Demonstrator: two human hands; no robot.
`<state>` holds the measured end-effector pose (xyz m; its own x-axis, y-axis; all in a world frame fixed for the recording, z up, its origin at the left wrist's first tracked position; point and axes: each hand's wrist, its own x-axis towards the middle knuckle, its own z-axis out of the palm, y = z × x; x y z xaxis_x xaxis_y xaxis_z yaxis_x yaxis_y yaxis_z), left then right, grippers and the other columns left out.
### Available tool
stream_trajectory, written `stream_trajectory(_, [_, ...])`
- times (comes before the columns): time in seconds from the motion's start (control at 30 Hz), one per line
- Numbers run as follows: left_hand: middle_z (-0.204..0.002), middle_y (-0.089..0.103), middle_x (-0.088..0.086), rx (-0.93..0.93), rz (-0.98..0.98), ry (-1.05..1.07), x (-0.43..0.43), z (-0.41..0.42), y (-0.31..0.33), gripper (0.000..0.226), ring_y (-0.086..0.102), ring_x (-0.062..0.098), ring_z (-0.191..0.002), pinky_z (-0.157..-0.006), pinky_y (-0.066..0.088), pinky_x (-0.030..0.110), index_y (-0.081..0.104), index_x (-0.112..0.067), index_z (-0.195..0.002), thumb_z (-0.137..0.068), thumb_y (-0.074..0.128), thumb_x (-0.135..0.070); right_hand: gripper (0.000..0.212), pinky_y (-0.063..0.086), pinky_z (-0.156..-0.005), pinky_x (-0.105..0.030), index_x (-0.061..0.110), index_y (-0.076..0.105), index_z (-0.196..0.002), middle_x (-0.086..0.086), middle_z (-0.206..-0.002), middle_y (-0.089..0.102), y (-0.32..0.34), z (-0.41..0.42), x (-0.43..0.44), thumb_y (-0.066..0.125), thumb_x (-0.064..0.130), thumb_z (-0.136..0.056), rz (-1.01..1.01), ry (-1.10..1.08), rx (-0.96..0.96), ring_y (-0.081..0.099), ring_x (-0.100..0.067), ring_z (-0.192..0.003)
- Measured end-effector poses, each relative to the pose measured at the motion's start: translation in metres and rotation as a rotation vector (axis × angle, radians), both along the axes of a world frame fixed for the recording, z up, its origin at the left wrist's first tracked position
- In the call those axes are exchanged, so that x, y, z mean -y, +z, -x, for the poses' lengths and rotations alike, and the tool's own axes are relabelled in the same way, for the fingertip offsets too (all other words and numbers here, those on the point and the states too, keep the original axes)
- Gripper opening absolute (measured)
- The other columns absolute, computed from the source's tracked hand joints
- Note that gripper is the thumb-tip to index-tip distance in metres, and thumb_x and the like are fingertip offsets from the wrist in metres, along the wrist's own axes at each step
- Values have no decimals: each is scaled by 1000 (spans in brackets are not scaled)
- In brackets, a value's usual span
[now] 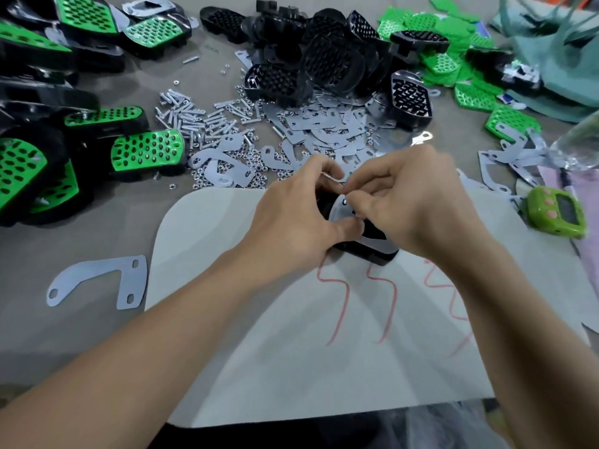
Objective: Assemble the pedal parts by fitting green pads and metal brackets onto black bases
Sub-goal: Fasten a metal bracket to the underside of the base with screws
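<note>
A black pedal base [366, 251] with a metal bracket [340, 210] on it lies on the white sheet [291, 351] at the centre. My left hand [298, 218] grips the base from the left, fingers curled over its top. My right hand [411, 202] pinches a small fastener [345, 200] at the bracket, fingertips meeting those of the left hand. Most of the base is hidden under both hands.
Finished green-and-black pedals [146, 153] are stacked at the left. Black bases [324, 59] are heaped at the back, green pads [453, 53] at the back right. Screws [194, 118], nuts and brackets [324, 131] lie scattered mid-table. A lone bracket [123, 280] lies left; a green counter [557, 215] right.
</note>
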<state>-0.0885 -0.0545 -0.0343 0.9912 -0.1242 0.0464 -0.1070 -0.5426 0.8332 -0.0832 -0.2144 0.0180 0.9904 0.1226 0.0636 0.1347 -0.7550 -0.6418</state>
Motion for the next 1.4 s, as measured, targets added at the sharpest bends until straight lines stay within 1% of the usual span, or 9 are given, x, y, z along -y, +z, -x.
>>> stream_trajectory(0.17, [-104,69,-23,-1,3,3,-1,0,-1,58,64,7,-99,-87,51,37,53,-40,-112,-65,87,-42,19,53,-62,-15,32,79,-77,11,-59,69,7,-7,-6,74,14,-79,171,11,-15,67,-3,-67])
stream_trajectory(0.27, [-105,69,-24,-4,-1,1,-1,-2,-1,59,64,7,-100,-88,52,37,53,-41,-113,-64,86,-42,18,59,-71,-31,34,79,-80,5,-66,71,11,-8,-10,73,17,-83,269,23,-31,69,-14,-71])
stream_trajectory(0.37, [-104,68,-25,-9,1,0,-1,-1,-1,59,64,7,-99,-88,52,39,54,-41,-112,-63,86,-42,20,60,-73,-35,37,74,-75,-3,-73,72,12,-8,-12,72,20,-86,288,13,-56,69,-23,-76])
stream_trajectory(0.53, [-105,70,-22,-9,1,-11,0,-1,0,58,65,13,-101,-88,53,42,53,-41,-111,-61,81,-47,18,52,-62,-31,27,68,-66,-6,-75,68,13,-13,-14,74,24,-83,328,-21,-73,64,-26,-76])
stream_trajectory(0.83, [-96,69,-22,20,-6,-8,0,-1,-1,57,65,7,-91,-81,54,39,54,-40,-108,-58,79,-51,27,37,-49,-24,23,60,-63,0,-60,60,6,-16,-12,70,30,-87,366,39,-77,58,-15,-61])
stream_trajectory(1.03, [-95,69,-21,36,-25,-14,0,-1,-1,56,64,5,-91,-81,53,39,55,-39,-108,-59,79,-52,60,26,-45,-33,11,46,-52,1,-42,43,-7,-13,-8,53,47,-99,316,24,6,46,-18,-49])
stream_trajectory(1.13, [-102,69,-26,24,-14,-10,0,-1,-1,56,65,5,-99,-88,53,39,54,-40,-107,-60,82,-53,52,35,-49,-30,10,59,-63,0,-51,52,-9,-12,3,48,46,-99,75,-16,103,45,-16,-53])
stream_trajectory(1.27, [-99,69,-24,20,-22,-8,-1,-2,-3,56,66,7,-95,-87,54,41,53,-41,-107,-63,87,-49,31,46,-67,-31,20,79,-85,0,-77,69,-7,-10,7,56,40,-88,-84,107,-33,60,-14,-75])
stream_trajectory(1.4, [-102,70,-27,6,-8,-13,-1,-2,-3,58,65,6,-98,-89,53,39,53,-41,-108,-62,86,-51,42,43,-57,-35,8,65,-61,-5,-61,61,-14,-2,17,61,38,-90,-32,23,47,54,-17,-58])
